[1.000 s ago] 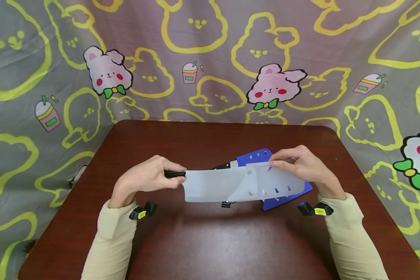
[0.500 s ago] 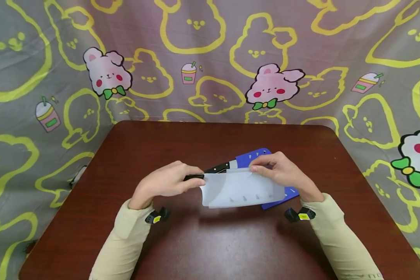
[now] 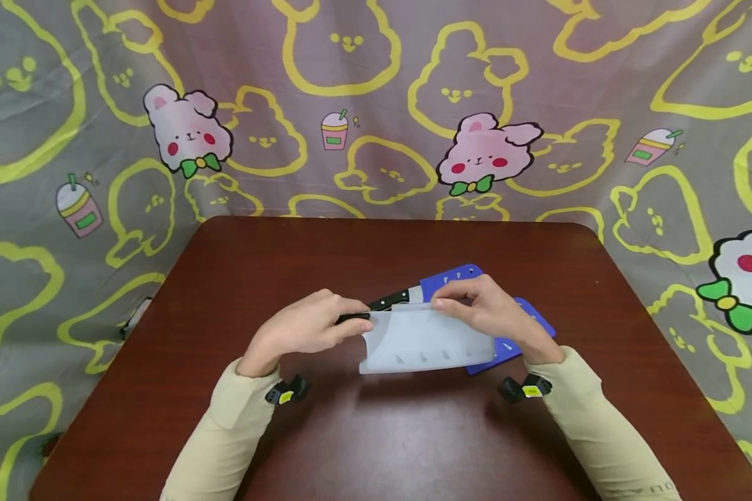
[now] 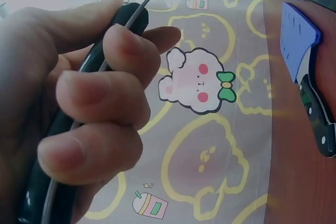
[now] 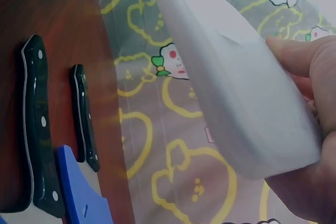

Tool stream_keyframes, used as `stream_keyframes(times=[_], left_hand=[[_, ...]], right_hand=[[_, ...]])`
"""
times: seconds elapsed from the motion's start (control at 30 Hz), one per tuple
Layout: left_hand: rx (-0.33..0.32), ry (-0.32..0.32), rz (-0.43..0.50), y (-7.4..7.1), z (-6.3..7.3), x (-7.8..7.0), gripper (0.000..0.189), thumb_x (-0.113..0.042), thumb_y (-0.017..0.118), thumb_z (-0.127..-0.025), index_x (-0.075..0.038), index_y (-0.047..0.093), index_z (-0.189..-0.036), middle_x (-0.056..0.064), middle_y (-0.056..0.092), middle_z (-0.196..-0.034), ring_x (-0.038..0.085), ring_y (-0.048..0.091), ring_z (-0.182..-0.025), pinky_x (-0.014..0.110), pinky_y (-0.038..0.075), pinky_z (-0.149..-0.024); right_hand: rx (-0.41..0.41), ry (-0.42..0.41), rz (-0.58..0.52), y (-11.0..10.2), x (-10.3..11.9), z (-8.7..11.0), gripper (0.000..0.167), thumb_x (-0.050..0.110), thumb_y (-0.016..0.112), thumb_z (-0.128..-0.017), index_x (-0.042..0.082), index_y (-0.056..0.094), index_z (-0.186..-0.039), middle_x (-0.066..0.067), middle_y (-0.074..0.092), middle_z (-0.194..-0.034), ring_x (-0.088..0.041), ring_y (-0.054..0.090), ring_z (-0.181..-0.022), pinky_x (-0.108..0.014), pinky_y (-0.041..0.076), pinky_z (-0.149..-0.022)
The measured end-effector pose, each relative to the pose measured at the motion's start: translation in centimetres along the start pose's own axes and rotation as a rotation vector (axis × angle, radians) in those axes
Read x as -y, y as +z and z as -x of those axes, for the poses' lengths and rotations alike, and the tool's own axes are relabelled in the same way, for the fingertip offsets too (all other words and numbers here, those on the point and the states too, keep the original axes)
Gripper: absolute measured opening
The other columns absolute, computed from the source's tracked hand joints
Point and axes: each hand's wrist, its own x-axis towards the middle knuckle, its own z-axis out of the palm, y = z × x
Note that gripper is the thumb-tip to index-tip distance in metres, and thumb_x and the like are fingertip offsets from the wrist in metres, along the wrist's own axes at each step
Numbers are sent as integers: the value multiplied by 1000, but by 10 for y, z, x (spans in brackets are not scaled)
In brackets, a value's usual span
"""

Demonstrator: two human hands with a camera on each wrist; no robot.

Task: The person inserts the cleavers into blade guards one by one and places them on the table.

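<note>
In the head view my left hand (image 3: 316, 323) grips the black handle (image 3: 353, 317) of a cleaver, held level above the table. The left wrist view shows the fingers curled round this handle (image 4: 34, 195). Over the blade lies a translucent white blade cover (image 3: 426, 341), its slots in a row near the lower edge. My right hand (image 3: 489, 306) pinches the cover's top edge between thumb and fingers. The right wrist view has the cover (image 5: 247, 98) in the foreground, rounded at its near end; most of the blade is hidden inside it.
Two black-handled knives in blue covers lie on the brown table (image 3: 276, 257) behind the cleaver. One blue cover (image 3: 448, 277) is farther back; the other (image 3: 539, 316) is partly hidden by the right hand. A patterned curtain (image 3: 376, 104) surrounds the table's back and sides.
The hands have come closer together. The white cover has slid left along the blade to near the handle, while the left hand and cleaver have shifted right.
</note>
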Motion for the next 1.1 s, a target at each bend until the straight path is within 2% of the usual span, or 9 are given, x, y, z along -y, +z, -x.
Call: stream_keyframes(times=[0.13, 0.3, 0.4, 0.53, 0.67, 0.83, 1.0, 1.1], left_hand=[[-6, -5, -28, 2, -2, -1, 19, -32, 61, -98, -16, 70, -101, -13, 48, -61, -2, 41, -51, 19, 40, -57], [17, -57, -22, 3, -4, -2, 21, -34, 63, -96, -16, 71, -102, -12, 52, -62, 0, 41, -48, 20, 39, -54], [31, -89, -33, 4, -3, 1, 24, -38, 67, -92, -18, 72, -103, -13, 55, -64, 0, 42, -49, 20, 40, -53], [51, -131, -28, 4, 0, 6, 26, -39, 75, -86, -19, 71, -102, -12, 55, -64, 0, 43, -49, 21, 38, -51], [54, -139, 8, 4, 3, 14, 18, -37, 76, -86, -23, 70, -96, -13, 54, -64, 0, 42, -49, 20, 38, -51], [34, -153, 49, -2, 11, 29, 13, -37, 75, -86, -27, 68, -92, -12, 57, -69, 2, 46, -54, 21, 40, -53], [17, -187, 79, -10, 17, 43, 16, -37, 76, -85, -25, 68, -93, -8, 58, -70, 7, 50, -58, 24, 43, -54], [1, -209, 92, -14, 19, 52, 16, -38, 76, -85, -26, 68, -92, -7, 57, -69, 8, 50, -57, 24, 43, -54]], right_hand=[[1, 27, 5, -1, 1, 1, 9, 9, 67, -92, 12, 75, -96, 3, 63, -77, -9, 50, -62, -22, 40, -53], [35, 76, 1, -1, -1, 2, 8, 12, 66, -93, 15, 74, -97, 3, 62, -78, -12, 52, -64, -23, 42, -56], [63, 101, -9, 3, -3, 1, 8, 14, 66, -94, 16, 73, -97, 4, 61, -77, -12, 52, -64, -23, 42, -57], [85, 83, -23, 7, -6, -2, 8, 14, 66, -94, 16, 73, -97, 4, 62, -78, -11, 50, -63, -23, 41, -56], [118, 81, -33, 8, -9, -2, 9, 17, 65, -95, 18, 72, -100, 4, 64, -82, -11, 52, -66, -24, 43, -58], [119, 156, -36, 5, -17, 1, 12, 24, 65, -95, 22, 69, -106, 4, 66, -93, -14, 59, -76, -27, 47, -64], [118, 187, -73, 2, -24, 1, 28, 20, 65, -95, 16, 61, -122, -4, 65, -101, -22, 59, -68, -29, 50, -56], [133, 194, -104, 2, -27, -4, 40, 20, 66, -95, 15, 53, -132, -9, 67, -109, -22, 62, -66, -34, 52, -53]])
